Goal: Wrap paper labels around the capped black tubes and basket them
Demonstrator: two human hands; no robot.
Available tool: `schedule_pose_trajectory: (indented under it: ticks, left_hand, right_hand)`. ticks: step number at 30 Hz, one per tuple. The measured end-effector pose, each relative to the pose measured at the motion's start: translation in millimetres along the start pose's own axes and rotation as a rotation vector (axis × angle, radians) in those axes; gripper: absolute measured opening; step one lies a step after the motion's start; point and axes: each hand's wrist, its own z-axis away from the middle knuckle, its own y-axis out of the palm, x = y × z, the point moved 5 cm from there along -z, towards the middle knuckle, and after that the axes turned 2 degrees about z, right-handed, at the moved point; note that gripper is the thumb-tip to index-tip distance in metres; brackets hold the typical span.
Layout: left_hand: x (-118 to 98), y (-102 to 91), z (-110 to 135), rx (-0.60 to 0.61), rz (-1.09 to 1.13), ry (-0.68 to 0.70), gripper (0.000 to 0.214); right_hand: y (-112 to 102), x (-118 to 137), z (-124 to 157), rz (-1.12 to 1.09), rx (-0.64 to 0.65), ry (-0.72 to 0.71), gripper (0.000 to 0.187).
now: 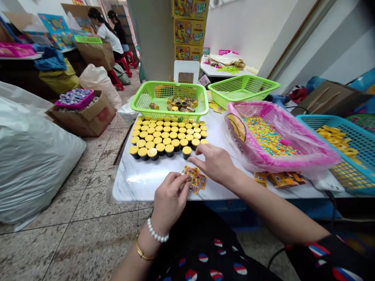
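Observation:
My left hand (171, 194) is closed in a pinch at the left edge of a small pile of printed yellow wrappers (199, 181) near the table's front edge. Its fingertips appear to grip one wrapper, though they partly hide it. Just above the pile is my right hand (216, 163), thumb and forefinger apart, with nothing seen between them. Close to its thumb, a small dark jar with a yellow lid (186, 152) stands upright, slightly forward of the others; I cannot tell whether they touch. Behind it, several similar lidded jars (157, 134) stand in packed rows.
A green basket (170, 113) with loose wrapped jars stands behind the rows, and another green basket (243, 88) lies to its right. A pink basket (307, 162) holds colourful candy; a blue basket (359, 171) holds yellow rings. People (109, 37) sit at the back left.

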Motion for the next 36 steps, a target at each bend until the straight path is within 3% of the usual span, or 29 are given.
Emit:
schedule_pose_trajectory:
  ticks: [5,8,11,15,18,20,23,28,32,34,36]
  left_hand:
    - [-2.8,6.1,3.6,0.046,-0.207,0.124,0.028]
    - [1.4,7.4,-0.4,0.094,-0.214,0.119,0.029]
    - [3.8,7.2,-3.4,0.144,-0.149,0.079,0.028]
    - [2.2,1.9,-4.4,0.127,0.030,-0.094,0.026]
    - [-2.8,-0.2,-5.3,0.061,0.357,-0.302,0.027]
    - [-5.9,2.1,-5.6,0.034,0.593,-0.423,0.028]
    - [-5.9,2.9,-6.1,0.016,0.711,-0.493,0.027]
    - [3.9,-3.7,-2.5,0.076,0.652,-0.503,0.029]
    - [4.6,-7.5,0.7,0.083,0.666,-0.498,0.028]
    - [2.5,-9.7,2.7,0.035,0.691,-0.502,0.024]
    - [0.6,-16.8,6.5,-0.105,0.693,-0.509,0.023]
  right_hand:
    - [12.2,-2.5,41.2,-0.102,0.101,0.111,0.022]
    - [19.6,-1.2,49.8,-0.138,0.148,0.154,0.014]
    - [14.4,-5.5,50.1,-0.249,0.095,0.160,0.004]
    - [6.5,-18.8,47.5,-0.675,0.009,0.281,0.010]
    - [13.0,-13.7,46.3,-1.079,0.053,0.374,0.021]
    - [18.2,-3.0,47.2,-1.203,0.068,0.385,0.028]
    - [25.4,11.5,51.6,-1.228,0.104,0.377,0.036]
    - [27.6,19.3,57.1,-1.292,0.291,0.346,0.042]
    - [28.2,19.1,57.5,-1.334,0.435,0.406,0.045]
    - [29.8,19.3,57.0,-1.340,0.434,0.433,0.041]
    - [29.6,17.8,55.2,-1.333,0.344,0.453,0.038]
